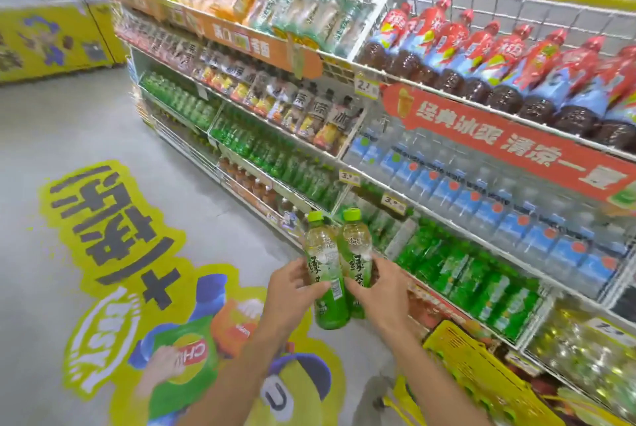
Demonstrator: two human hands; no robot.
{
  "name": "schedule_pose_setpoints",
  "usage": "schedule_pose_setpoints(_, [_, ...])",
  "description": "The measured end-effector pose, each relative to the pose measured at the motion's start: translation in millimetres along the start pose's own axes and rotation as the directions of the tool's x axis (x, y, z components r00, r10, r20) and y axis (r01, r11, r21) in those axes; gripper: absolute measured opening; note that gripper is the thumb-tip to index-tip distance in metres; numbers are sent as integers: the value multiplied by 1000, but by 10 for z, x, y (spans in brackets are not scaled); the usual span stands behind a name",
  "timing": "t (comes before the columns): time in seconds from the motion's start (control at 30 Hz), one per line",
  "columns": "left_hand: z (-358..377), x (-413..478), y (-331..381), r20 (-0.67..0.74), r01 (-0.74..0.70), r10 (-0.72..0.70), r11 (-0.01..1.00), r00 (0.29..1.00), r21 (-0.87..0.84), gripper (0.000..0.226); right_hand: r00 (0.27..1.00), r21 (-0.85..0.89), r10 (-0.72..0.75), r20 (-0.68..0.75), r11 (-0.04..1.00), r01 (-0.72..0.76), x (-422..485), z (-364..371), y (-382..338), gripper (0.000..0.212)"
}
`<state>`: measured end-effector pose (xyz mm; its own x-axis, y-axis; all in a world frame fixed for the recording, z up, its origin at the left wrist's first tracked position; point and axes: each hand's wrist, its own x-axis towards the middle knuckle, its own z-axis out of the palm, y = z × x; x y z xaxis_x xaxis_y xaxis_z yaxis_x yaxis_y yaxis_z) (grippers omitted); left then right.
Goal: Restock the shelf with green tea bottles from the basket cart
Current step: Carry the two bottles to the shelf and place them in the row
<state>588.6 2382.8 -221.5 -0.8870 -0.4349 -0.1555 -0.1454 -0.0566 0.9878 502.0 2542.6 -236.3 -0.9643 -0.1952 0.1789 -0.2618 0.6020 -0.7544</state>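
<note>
my left hand (292, 288) and right hand (382, 284) each clamp fingers round a clear plastic green-capped green tea bottle (325, 274), upright, touching, before the white wire shelf (481, 239), above the yellow basket cart (481, 367). i'd slot them label-outward, singly.

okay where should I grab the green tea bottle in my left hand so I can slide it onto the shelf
Probably keep the grip low on the left green tea bottle, around the labelled body, coming from its left side. It stands upright, cap up, with the other bottle pressed against its right, so only the left flank is free for your left hand.
</note>
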Motion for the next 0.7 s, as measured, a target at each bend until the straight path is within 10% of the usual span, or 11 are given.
schedule_pose_setpoints(0.7, [-3278, 688, 123, -519, 40, 43, 988, 854, 147, 41, 902, 176, -238, 361, 967, 185, 537, 2996, -2213, 39])
